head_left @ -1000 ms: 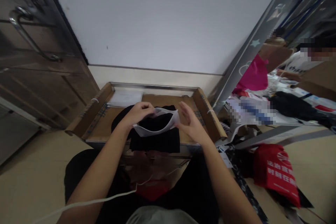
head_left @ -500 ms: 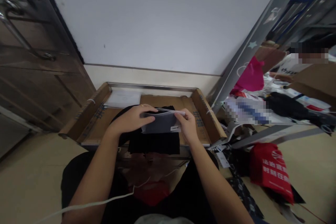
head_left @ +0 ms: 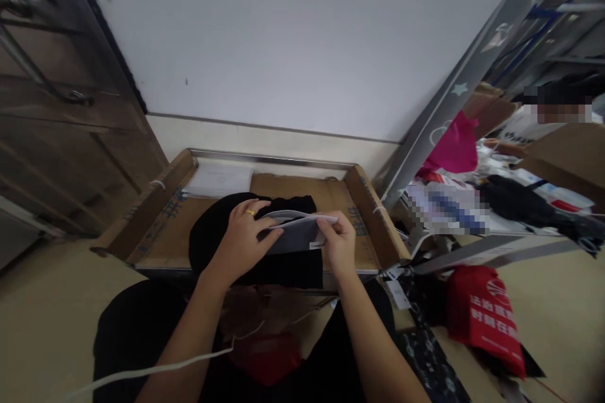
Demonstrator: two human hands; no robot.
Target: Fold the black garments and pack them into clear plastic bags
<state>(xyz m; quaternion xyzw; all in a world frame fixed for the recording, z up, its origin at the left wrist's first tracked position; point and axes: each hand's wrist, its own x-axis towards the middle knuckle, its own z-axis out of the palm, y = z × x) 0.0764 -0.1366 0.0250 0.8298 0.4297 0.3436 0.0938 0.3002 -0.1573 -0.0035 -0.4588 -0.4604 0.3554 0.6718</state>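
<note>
A flat, greyish plastic bag [head_left: 295, 238] with a small white label at its lower right is held level in front of me, its mouth parted along the top. My left hand [head_left: 246, 233], a ring on one finger, grips the bag's left end, the thumb across the front edge. The right top corner is pinched between the thumb and fingers of my right hand [head_left: 340, 242]. Under both hands lies a folded black cloth item [head_left: 208, 230], reaching over the front of a cardboard-lined tray [head_left: 373, 214]. Whatever is inside the bag cannot be made out.
White flat sheets or bags [head_left: 220, 180] lie at the tray's back left. A white cable [head_left: 184, 362] crosses low in front of me. At right stand a cluttered table [head_left: 501, 236], a red bag [head_left: 491, 321] on the floor, and a person [head_left: 522, 126] farther off.
The bag's mouth has opened wider and the bag has come slightly nearer to me. My left hand has shifted, showing more of its back. The view has moved a little.
</note>
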